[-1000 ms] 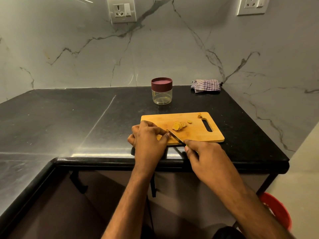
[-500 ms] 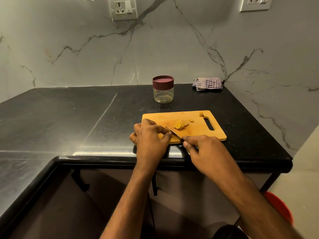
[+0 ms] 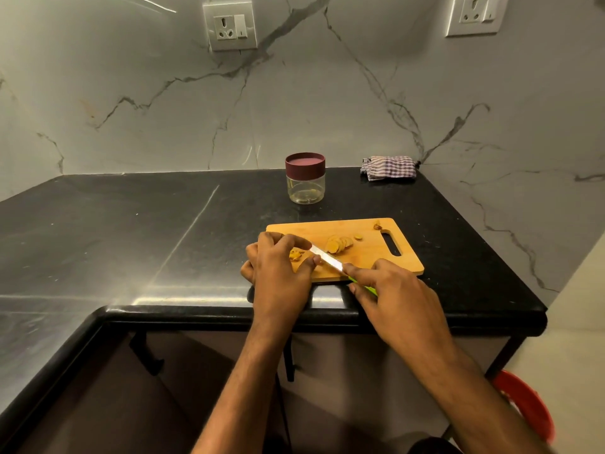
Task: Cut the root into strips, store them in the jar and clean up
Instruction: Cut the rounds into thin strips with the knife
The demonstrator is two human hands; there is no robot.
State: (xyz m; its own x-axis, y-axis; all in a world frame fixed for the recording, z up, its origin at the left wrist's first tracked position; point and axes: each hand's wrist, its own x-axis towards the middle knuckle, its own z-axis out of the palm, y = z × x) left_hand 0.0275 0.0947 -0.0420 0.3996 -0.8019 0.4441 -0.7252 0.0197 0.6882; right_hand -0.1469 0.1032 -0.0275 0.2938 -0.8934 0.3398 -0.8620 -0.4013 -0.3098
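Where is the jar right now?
In the head view the jar stands lidded at the back of the black counter, just beyond the cutting board, left of the checked cloth.

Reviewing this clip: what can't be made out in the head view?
- Yellow root piece: mostly covered by the left hand.
- Green knife handle: largely inside the right hand.
- Red round object: cut off behind the right forearm.
- Clear jar with maroon lid: contents unclear.

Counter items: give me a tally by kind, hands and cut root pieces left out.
Cutting board: 1
Knife: 1
Jar: 1
Checked cloth: 1
Total: 4
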